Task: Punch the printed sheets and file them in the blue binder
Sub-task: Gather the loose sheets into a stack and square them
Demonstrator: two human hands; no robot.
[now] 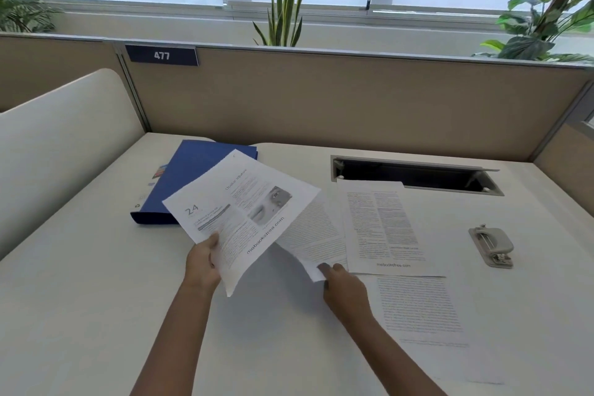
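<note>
My left hand (202, 264) grips white printed sheet headed 24 (241, 212); right hand (344, 286) pinches corner of second white text sheet (315, 235). Square edges before grey metal hole punch (491, 246).

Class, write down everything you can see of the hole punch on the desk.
The hole punch is small and light grey, seemingly plastic or painted metal, with a rounded top. A paler bar runs along its left side, and shiny fittings show at its near end. It sits flat on the white desk, at the right, slightly angled, apart from the nearest printed sheet to its left. Only the desk touches it; no paper is in it.
</note>
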